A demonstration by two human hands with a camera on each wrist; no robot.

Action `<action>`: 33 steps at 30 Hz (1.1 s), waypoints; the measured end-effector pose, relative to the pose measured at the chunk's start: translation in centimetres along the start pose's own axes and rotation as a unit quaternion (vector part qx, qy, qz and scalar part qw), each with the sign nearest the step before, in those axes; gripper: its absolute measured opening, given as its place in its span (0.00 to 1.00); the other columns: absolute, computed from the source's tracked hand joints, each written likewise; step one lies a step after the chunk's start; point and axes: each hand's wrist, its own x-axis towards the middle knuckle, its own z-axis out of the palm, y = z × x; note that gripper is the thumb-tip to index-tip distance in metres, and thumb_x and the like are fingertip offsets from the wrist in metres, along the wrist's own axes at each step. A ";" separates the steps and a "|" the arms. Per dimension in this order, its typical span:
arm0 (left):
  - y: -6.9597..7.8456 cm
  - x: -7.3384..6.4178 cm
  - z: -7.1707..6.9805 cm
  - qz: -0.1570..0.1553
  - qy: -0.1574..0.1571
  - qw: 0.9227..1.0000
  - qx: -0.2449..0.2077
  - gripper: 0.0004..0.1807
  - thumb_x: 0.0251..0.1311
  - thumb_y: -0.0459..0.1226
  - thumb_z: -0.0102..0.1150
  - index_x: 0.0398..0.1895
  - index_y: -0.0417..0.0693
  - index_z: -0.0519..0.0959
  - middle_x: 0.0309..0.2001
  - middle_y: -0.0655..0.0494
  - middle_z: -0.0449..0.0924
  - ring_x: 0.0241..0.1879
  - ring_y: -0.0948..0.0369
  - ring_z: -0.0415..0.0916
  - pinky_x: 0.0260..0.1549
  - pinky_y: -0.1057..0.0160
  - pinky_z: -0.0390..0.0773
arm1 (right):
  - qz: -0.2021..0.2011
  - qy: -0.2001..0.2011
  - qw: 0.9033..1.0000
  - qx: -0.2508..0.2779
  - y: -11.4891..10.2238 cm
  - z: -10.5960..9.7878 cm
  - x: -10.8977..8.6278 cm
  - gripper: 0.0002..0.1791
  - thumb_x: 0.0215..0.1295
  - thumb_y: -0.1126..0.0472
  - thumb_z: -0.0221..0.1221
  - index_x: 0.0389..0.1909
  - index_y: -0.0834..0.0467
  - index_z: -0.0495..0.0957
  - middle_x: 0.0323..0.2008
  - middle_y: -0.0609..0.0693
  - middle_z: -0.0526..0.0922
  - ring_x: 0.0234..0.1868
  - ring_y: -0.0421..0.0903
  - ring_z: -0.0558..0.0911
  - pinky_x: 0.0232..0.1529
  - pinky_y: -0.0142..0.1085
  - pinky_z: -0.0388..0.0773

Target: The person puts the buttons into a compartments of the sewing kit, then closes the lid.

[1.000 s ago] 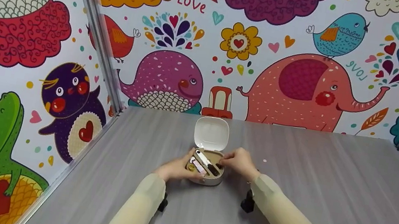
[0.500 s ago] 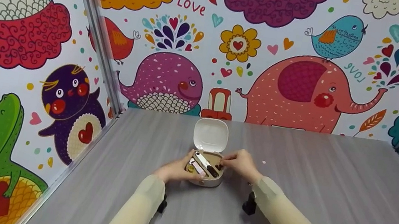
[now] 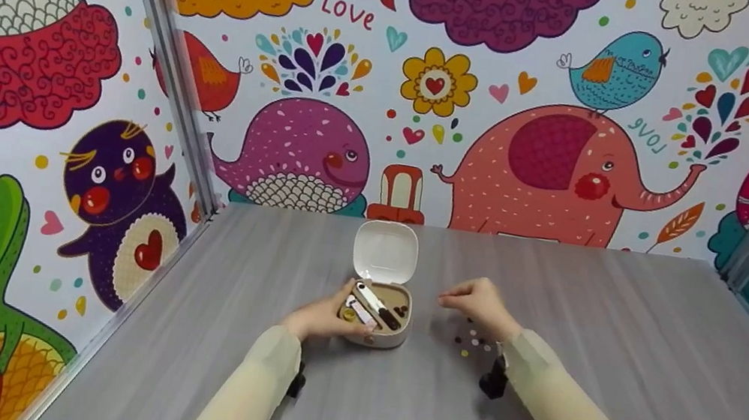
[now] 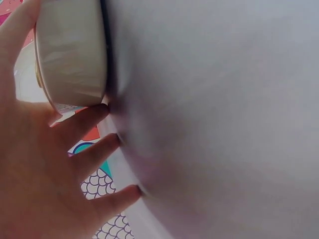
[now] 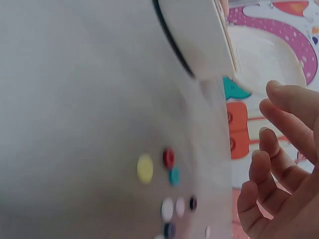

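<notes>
A small white box (image 3: 385,341) stands on the table with its lid (image 3: 386,251) raised at the back. My left hand (image 3: 320,316) grips its left side, thumb along the front and a finger toward the back corner. In its compartments lie a white-and-black tool (image 3: 377,305), a pink-and-white piece (image 3: 361,312) and a round yellow item (image 3: 348,314). Small dark buttons (image 3: 400,311) lie in the right compartment. My right hand (image 3: 482,307) hovers right of the box, apart from it. In the right wrist view its fingers are loosely bent, with nothing visible between them.
Several loose buttons (image 3: 467,341) lie on the grey table (image 3: 601,309) under and beside my right hand, among them a yellow button (image 5: 145,169) and a red button (image 5: 169,158). A cartoon-printed wall (image 3: 445,16) bounds the table at the back.
My right hand has left the box's right compartment and drawn back to the right, uncovering dark buttons there and loose buttons on the table. My left hand stays on the box.
</notes>
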 end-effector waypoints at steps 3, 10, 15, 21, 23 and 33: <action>-0.1 -0.3 0.1 -0.004 0.000 1.000 -0.004 0.62 0.51 0.55 0.69 0.77 0.42 0.39 0.72 0.35 0.53 0.67 0.42 0.58 0.62 0.45 0.61 | 0.010 -0.001 1.000 0.007 0.9 -0.6 -0.6 0.09 0.57 0.64 0.67 0.37 0.66 0.87 0.34 0.56 0.87 0.34 0.48 0.82 0.35 0.40 0.79; -0.6 -0.6 0.0 -0.018 0.001 1.000 -0.008 0.63 0.50 0.56 0.70 0.78 0.44 0.38 0.72 0.34 0.52 0.67 0.41 0.58 0.62 0.44 0.60 | 0.015 -0.014 0.999 0.026 3.2 -1.9 -2.1 0.10 0.59 0.66 0.65 0.38 0.69 0.86 0.34 0.58 0.86 0.32 0.46 0.81 0.31 0.34 0.77; -0.6 -0.5 -0.2 -0.008 -0.002 1.000 -0.010 0.63 0.51 0.55 0.70 0.77 0.43 0.38 0.72 0.34 0.52 0.67 0.41 0.58 0.62 0.44 0.60 | 0.001 -0.014 1.000 0.026 4.6 -3.0 -3.4 0.10 0.59 0.67 0.65 0.39 0.70 0.85 0.36 0.59 0.86 0.29 0.38 0.78 0.30 0.29 0.75; -0.4 -0.1 -0.1 -0.005 -0.003 1.000 -0.014 0.62 0.51 0.54 0.70 0.78 0.43 0.38 0.74 0.36 0.48 0.68 0.42 0.55 0.64 0.45 0.58 | 0.006 -0.018 1.000 0.020 5.5 -3.9 -4.3 0.12 0.59 0.65 0.66 0.40 0.69 0.85 0.35 0.58 0.86 0.25 0.38 0.74 0.25 0.29 0.71; -0.3 0.1 -0.1 -0.001 -0.003 1.000 -0.016 0.62 0.51 0.53 0.70 0.77 0.42 0.38 0.74 0.37 0.47 0.69 0.42 0.54 0.64 0.46 0.58 | 0.014 -0.024 0.999 0.021 5.7 -4.0 -4.4 0.12 0.59 0.65 0.66 0.41 0.68 0.85 0.35 0.58 0.87 0.25 0.38 0.73 0.25 0.29 0.70; 0.0 0.2 -0.1 -0.009 0.002 1.000 -0.006 0.62 0.50 0.54 0.70 0.78 0.43 0.39 0.71 0.34 0.55 0.66 0.42 0.59 0.62 0.45 0.61 | 0.031 -0.021 0.999 -0.010 5.7 -3.6 -4.4 0.11 0.53 0.66 0.68 0.38 0.65 0.87 0.37 0.56 0.87 0.36 0.38 0.81 0.34 0.30 0.76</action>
